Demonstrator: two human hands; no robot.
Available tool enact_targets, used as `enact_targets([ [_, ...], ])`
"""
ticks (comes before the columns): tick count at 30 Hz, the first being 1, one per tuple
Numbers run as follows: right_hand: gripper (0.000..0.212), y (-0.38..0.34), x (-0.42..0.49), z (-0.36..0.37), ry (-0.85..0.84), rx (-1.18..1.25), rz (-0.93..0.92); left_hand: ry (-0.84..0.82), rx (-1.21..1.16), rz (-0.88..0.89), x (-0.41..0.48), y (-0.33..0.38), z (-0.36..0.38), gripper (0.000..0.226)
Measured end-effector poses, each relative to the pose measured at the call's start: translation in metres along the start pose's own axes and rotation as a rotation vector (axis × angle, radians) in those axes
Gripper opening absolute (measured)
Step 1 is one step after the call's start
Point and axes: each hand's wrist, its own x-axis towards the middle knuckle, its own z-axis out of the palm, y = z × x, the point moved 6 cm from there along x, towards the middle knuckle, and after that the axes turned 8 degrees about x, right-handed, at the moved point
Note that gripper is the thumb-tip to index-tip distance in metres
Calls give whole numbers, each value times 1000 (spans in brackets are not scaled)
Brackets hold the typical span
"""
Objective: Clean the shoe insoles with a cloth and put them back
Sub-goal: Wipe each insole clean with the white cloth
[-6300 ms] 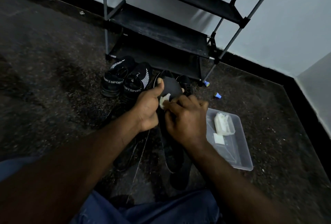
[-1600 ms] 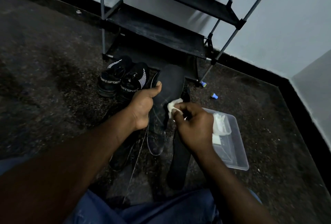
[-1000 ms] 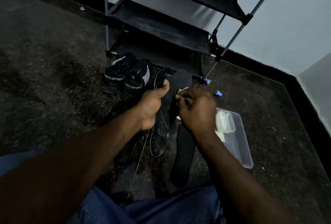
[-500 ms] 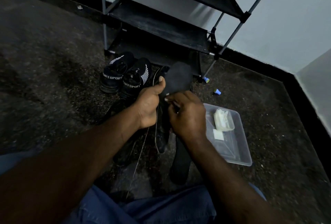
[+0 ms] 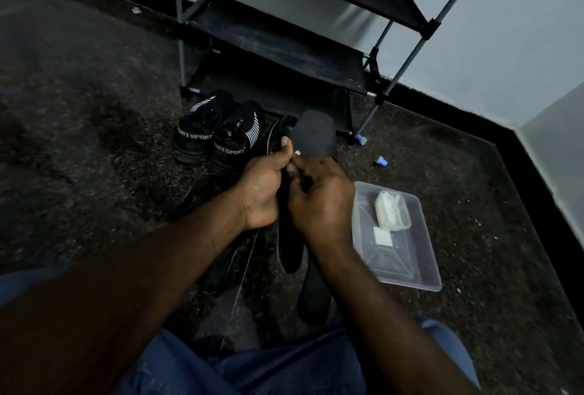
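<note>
Am gripping insole (image 5: pixel 316 135) mid-length in left hand (image 5: pixel 262 192), thumb clamping edge, toe pointing 12 o'clock. Right hand (image 5: pixel 319 205) pinching cloth (image 5: pixel 297 152) against it, cloth mostly hidden. Am judging insole light, floppy, grippy; holding best near waist.

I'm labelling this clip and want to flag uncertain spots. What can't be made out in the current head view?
Head view:
- White cloth: nearly all hidden inside the right hand; only a sliver shows.
- Lower part of the black foam insole: covered by the left hand.
- Dark shoes under the hands: lost in dim light, crossed by forearms.
- White bundle in the clear plastic tray: too blurred to identify.
</note>
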Motion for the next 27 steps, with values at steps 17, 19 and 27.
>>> enact_targets([
  [17,25,7,-10,-11,-11,-57,-93,10,6,0,0,-1,0,64],
  [19,22,18,2,-21,47,-52,-10,1,5,-18,-2,-3,1,63],
  [27,6,63,22,-43,120,317,404,-56,-29,-54,-8,-1,7,56],
])
